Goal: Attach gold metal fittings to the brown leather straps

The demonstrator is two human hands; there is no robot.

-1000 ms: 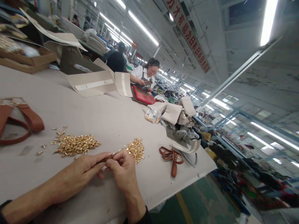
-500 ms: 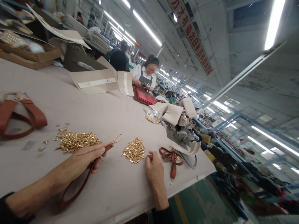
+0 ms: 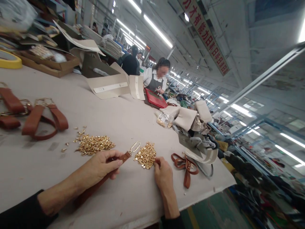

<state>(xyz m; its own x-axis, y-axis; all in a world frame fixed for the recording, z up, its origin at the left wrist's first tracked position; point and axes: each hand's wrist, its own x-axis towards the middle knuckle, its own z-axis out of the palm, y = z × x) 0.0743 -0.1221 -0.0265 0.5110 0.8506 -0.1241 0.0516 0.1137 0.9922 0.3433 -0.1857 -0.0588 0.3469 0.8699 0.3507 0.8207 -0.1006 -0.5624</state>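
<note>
My left hand (image 3: 105,167) is closed round a brown leather strap (image 3: 125,156), and a gold-coloured metal loop (image 3: 135,147) sticks out from its far end. The rest of the strap trails below my hand toward the table's front. At the right edge of a pile of small gold rivet caps (image 3: 145,156) is my right hand (image 3: 163,173), fingertips pinched together; what they hold, if anything, is hidden. Beyond my left hand lies a second pile of gold rivets with stems (image 3: 95,144).
Looped brown straps lie at left (image 3: 43,121), and another strap (image 3: 187,168) at right. Behind are a cardboard box (image 3: 57,65), beige panels (image 3: 111,85), a plastic bag (image 3: 165,117) and beige bags (image 3: 187,117). Across the table a person (image 3: 154,78) works at a red piece (image 3: 156,98).
My right hand first left the strap for the right side of the rivet caps, then moved in to the pile's edge. My left hand kept the strap and turned it. The view shifted left.
</note>
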